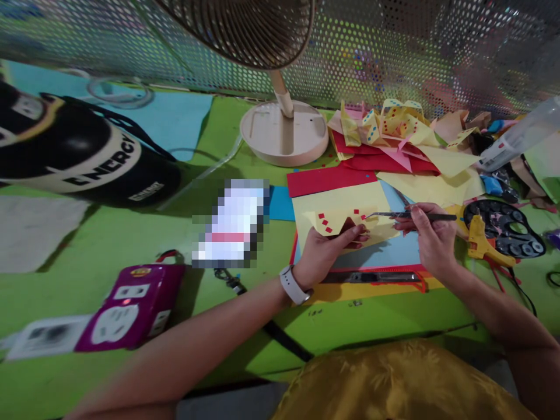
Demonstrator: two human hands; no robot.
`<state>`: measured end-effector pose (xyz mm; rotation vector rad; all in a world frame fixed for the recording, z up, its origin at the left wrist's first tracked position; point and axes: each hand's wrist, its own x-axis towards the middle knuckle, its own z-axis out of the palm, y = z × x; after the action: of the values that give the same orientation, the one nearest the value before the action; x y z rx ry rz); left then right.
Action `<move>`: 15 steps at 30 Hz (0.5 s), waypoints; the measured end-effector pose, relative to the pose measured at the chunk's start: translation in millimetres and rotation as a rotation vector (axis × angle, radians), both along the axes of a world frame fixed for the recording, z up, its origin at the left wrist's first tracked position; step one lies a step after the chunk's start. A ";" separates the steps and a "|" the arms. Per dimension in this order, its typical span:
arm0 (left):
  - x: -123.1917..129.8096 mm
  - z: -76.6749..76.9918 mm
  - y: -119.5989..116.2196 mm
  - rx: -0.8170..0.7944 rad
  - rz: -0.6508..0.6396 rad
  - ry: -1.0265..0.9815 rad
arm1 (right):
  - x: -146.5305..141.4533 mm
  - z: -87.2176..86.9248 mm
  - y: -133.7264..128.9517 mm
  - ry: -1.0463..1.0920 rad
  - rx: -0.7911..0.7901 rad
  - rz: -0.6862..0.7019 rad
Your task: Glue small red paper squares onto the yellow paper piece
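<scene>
Between the thumb and fingers of my left hand (324, 251) is a folded piece of pale yellow paper (336, 219) dotted with small red squares. My right hand (433, 233) is closed around dark tweezers (396, 216). Their tip meets a small red square (363, 217) at the right of the yellow piece; whether it is gripped or lying on the paper I cannot tell. Below both hands lie a yellow sheet (306, 204), a light blue sheet (376, 254) and a red strip (324, 182). A utility knife (371, 277) rests just in front of them.
A fan base (284, 149) stands behind the papers. Paper scraps (394, 131) pile up at the back right, near a black palette (507, 227) and a yellow glue gun (481, 242). On the left are a blurred-out phone (231, 221), a purple power strip (135, 303) and a black bottle (79, 146).
</scene>
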<state>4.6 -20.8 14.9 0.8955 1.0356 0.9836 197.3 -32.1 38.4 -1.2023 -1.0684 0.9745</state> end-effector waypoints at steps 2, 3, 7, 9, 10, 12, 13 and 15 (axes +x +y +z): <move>0.0 0.5 0.1 0.007 -0.006 0.002 | 0.0 -0.2 -0.2 -0.016 -0.003 -0.003; 0.0 0.7 0.1 0.010 -0.008 0.002 | -0.1 -0.3 -0.3 -0.025 -0.005 -0.006; -0.3 0.0 0.4 0.016 -0.011 0.006 | -0.7 -0.6 -0.6 -0.054 -0.010 -0.015; -0.3 -0.9 0.4 0.012 -0.006 -0.001 | -1.3 -0.2 -0.9 -0.061 -0.006 -0.021; -0.3 -1.3 0.4 0.011 -0.004 -0.006 | -1.6 0.1 -1.1 -0.063 -0.001 -0.021; -0.2 -1.6 0.3 0.010 -0.002 -0.012 | -2.0 0.7 -1.6 -0.065 0.016 -0.017; -0.2 -1.6 0.2 0.012 0.000 -0.013 | -1.9 0.9 -1.9 -0.064 0.025 -0.016; -0.3 -1.2 -0.1 0.015 0.000 -0.013 | -1.3 1.2 -2.4 -0.070 0.033 -0.021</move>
<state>4.3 -20.9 13.7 0.9003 1.0181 0.9979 196.0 -34.5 39.6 -1.2262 -1.1204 0.9007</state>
